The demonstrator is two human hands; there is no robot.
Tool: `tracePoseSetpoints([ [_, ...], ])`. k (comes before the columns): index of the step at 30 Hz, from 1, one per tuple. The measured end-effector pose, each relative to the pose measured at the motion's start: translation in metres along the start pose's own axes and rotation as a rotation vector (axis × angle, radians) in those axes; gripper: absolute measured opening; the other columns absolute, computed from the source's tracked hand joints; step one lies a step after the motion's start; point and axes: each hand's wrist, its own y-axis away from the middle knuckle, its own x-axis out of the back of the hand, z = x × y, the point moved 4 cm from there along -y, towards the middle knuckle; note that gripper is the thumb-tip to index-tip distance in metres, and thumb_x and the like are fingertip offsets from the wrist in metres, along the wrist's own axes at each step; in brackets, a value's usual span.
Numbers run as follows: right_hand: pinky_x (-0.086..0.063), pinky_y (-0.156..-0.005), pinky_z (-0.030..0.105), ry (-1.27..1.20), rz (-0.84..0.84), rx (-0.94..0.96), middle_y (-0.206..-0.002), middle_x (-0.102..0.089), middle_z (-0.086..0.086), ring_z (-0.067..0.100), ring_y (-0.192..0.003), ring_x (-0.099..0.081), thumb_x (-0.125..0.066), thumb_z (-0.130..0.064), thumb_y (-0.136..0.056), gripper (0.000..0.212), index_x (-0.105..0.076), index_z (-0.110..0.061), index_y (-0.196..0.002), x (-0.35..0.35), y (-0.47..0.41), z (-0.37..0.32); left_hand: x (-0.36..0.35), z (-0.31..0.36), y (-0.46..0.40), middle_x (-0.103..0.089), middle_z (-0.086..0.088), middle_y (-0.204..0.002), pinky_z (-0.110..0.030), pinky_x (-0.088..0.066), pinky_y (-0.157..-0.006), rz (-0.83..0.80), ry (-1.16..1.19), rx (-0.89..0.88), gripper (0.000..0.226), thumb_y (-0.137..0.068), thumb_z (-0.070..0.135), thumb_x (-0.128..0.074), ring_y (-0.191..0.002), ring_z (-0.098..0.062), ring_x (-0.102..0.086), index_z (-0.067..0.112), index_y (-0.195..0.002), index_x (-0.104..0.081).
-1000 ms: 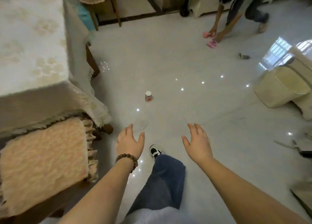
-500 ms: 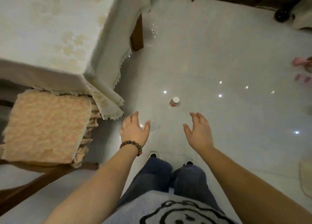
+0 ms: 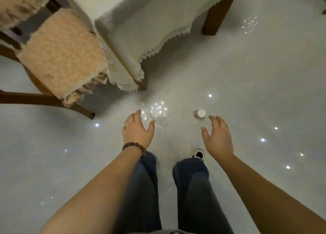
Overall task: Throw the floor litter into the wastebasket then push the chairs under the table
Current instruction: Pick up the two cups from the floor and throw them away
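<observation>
Small bottle (image 3: pixel 199 114), white cap, reddish label, writing unreadable: on floor (image 3: pixel 247 92), just beyond right hand (image 3: pixel 217 136). Right hand, left hand (image 3: pixel 137 129): fingers spread, empty. Chair (image 3: pixel 60 57) beside worktop (image 3: pixel 141 30).

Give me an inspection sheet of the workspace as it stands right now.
Surface: glossy pale tiled floor, spotted with light reflections.
Job's things: small white-capped bottle on the floor ahead of the right hand; clear plastic cup lying by the left hand; cushioned wooden chair standing out from the cloth-covered table. Wastebasket not in view.
Clutter: nothing seen beyond the litter.
Grippers: left hand and right hand both open, holding nothing.
Cables: nothing seen.
Surroundings: person's legs and one shoe.
</observation>
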Motion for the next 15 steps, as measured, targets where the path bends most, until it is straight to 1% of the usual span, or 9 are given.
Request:
tracePoseSetpoints([
  [4, -0.032, -0.109, 0.047, 0.084, -0.068, 0.03, -0.144, -0.039, 0.018, 0.033, -0.133, -0.034, -0.053, -0.03, -0.093, 0.052, -0.039, -0.01, -0.139, -0.019, -0.042, 0.052, -0.064, -0.011, 0.002, -0.04, -0.012, -0.143, -0.045, -0.032, -0.105, 0.008, 0.001, 0.109, 0.067, -0.088, 0.049, -0.051, -0.13, -0.029, -0.036, 0.013, -0.142, -0.033],
  [9, -0.027, -0.111, 0.045, 0.102, -0.123, 0.003, -0.147, -0.035, 0.018, 0.032, -0.136, -0.029, -0.052, -0.03, -0.093, 0.054, -0.037, -0.009, -0.14, -0.096, -0.108, 0.112, -0.169, -0.047, -0.04, -0.035, -0.015, -0.145, -0.044, -0.031, -0.105, -0.002, -0.012, 0.188, 0.073, -0.086, 0.051, -0.054, -0.132, -0.03, -0.032, 0.009, -0.141, -0.032],
  [15, -0.032, -0.106, 0.052, 0.112, -0.086, 0.06, -0.144, -0.037, 0.023, 0.037, -0.134, -0.031, -0.06, -0.024, -0.089, 0.055, -0.041, -0.007, -0.137, -0.207, -0.197, 0.179, -0.317, -0.109, -0.126, -0.019, -0.015, -0.154, -0.045, -0.023, -0.111, -0.069, -0.084, 0.194, 0.096, -0.08, 0.066, -0.051, -0.141, -0.027, -0.015, 0.009, -0.148, -0.012],
])
